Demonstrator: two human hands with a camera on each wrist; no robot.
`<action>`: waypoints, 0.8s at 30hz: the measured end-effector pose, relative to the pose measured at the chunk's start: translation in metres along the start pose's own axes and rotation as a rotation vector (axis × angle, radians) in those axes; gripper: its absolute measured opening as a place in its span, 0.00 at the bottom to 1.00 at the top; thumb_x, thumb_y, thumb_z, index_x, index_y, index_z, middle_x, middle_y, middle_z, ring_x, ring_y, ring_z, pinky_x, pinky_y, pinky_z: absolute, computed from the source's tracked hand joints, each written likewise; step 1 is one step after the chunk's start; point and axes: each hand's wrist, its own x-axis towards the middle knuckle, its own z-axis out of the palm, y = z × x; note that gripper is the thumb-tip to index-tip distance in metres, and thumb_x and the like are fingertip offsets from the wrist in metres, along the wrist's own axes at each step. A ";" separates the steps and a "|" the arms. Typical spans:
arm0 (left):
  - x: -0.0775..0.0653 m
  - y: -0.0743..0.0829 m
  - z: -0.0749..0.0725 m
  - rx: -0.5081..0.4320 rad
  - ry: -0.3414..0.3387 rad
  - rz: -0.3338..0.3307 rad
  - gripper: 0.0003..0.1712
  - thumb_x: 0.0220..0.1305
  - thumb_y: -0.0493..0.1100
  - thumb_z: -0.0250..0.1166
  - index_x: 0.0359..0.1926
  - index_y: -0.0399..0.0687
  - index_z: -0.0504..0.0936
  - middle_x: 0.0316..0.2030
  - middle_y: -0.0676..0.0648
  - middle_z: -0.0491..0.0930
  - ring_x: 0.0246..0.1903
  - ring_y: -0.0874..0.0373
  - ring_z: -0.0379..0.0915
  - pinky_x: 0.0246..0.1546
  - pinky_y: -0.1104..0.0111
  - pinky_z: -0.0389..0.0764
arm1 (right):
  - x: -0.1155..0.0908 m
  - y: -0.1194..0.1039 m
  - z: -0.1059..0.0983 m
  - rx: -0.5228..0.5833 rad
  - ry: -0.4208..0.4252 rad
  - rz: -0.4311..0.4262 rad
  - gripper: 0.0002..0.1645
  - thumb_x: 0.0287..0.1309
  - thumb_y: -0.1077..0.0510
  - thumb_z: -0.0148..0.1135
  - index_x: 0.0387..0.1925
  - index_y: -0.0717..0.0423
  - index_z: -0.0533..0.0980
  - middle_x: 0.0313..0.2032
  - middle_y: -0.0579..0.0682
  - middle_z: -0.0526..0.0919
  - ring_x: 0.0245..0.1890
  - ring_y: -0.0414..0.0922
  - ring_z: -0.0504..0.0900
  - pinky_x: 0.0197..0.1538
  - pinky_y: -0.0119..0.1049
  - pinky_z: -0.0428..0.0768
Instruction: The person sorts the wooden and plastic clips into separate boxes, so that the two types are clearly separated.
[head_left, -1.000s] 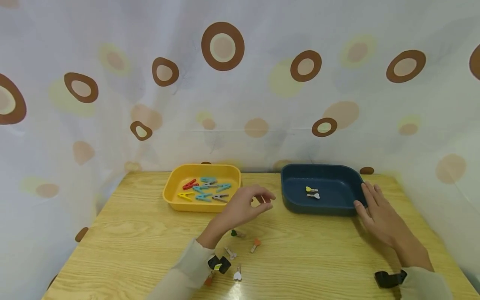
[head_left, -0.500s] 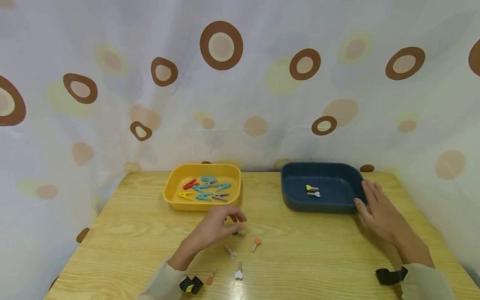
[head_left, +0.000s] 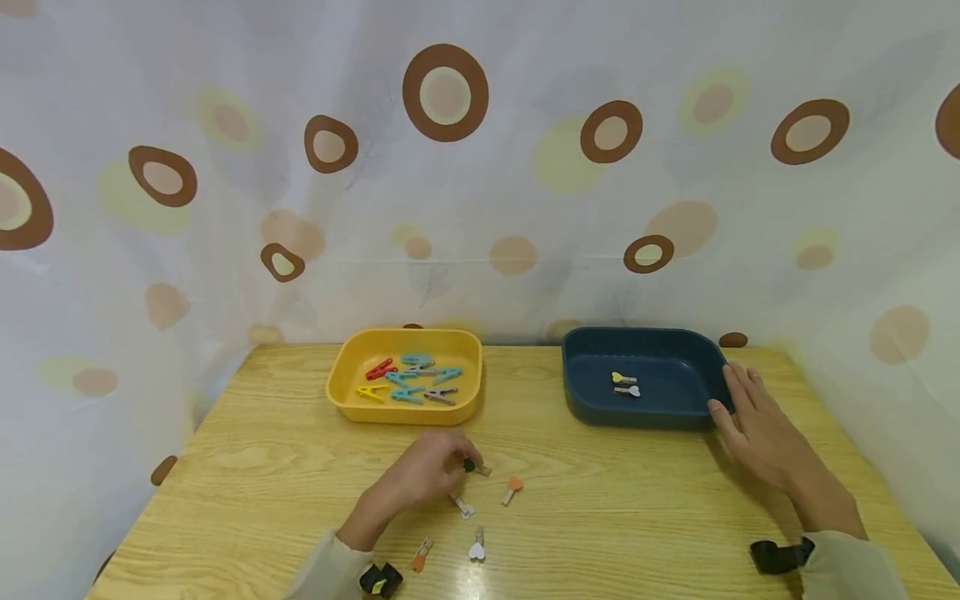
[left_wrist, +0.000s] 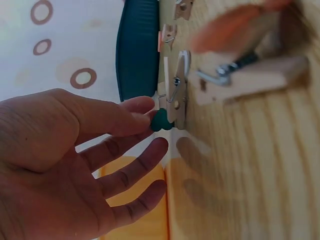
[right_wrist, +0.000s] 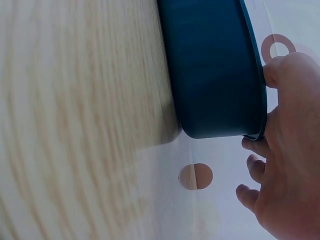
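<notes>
A small wooden clothespin with a dark green head [head_left: 470,466] lies on the table near the middle. My left hand [head_left: 423,468] is over its left end, and the left wrist view shows thumb and forefinger pinching the green head [left_wrist: 161,120], the other fingers spread loosely. Close by lie a clothespin with a white head [head_left: 463,507], an orange heart clothespin [head_left: 512,490], a white heart clothespin [head_left: 477,546] and another orange one [head_left: 422,554]. My right hand [head_left: 761,429] rests with extended fingers against the right rim of the dark blue tray [head_left: 652,418].
Inside the blue tray lie a yellow heart clothespin [head_left: 624,378] and a white heart clothespin [head_left: 627,391]. A yellow tray [head_left: 405,414] at the back left holds several plastic clips [head_left: 407,394] in red, blue, yellow and grey. A patterned curtain [head_left: 510,192] hangs behind the table.
My left hand has come from between the trays down and left to the green clothespin, and its fingers have closed in on the head. The right hand stays at the blue tray.
</notes>
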 end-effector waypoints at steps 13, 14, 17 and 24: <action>-0.001 -0.010 0.007 0.033 -0.006 -0.015 0.11 0.57 0.24 0.71 0.34 0.43 0.89 0.33 0.52 0.80 0.31 0.63 0.71 0.33 0.72 0.76 | 0.000 0.001 0.001 0.013 -0.001 -0.005 0.42 0.83 0.50 0.39 0.80 0.68 0.35 0.79 0.69 0.34 0.79 0.64 0.27 0.74 0.65 0.33; -0.001 -0.010 0.007 0.031 -0.005 -0.013 0.10 0.57 0.25 0.71 0.35 0.43 0.89 0.33 0.52 0.79 0.30 0.64 0.70 0.32 0.72 0.75 | 0.001 0.001 0.001 0.015 0.000 -0.007 0.42 0.83 0.50 0.39 0.80 0.67 0.35 0.79 0.69 0.34 0.79 0.63 0.27 0.74 0.65 0.32; -0.001 -0.012 0.006 0.025 -0.003 -0.016 0.09 0.59 0.27 0.72 0.35 0.44 0.88 0.32 0.52 0.79 0.30 0.65 0.70 0.31 0.73 0.74 | 0.001 0.003 0.001 0.016 -0.001 -0.009 0.42 0.83 0.50 0.39 0.80 0.67 0.35 0.80 0.68 0.33 0.79 0.63 0.26 0.74 0.65 0.32; -0.001 -0.014 0.004 0.016 0.050 -0.045 0.08 0.61 0.31 0.67 0.35 0.49 0.85 0.28 0.56 0.75 0.28 0.63 0.68 0.30 0.71 0.72 | 0.001 0.002 0.003 0.025 0.002 -0.007 0.42 0.83 0.51 0.39 0.80 0.67 0.35 0.80 0.67 0.33 0.79 0.62 0.26 0.74 0.65 0.32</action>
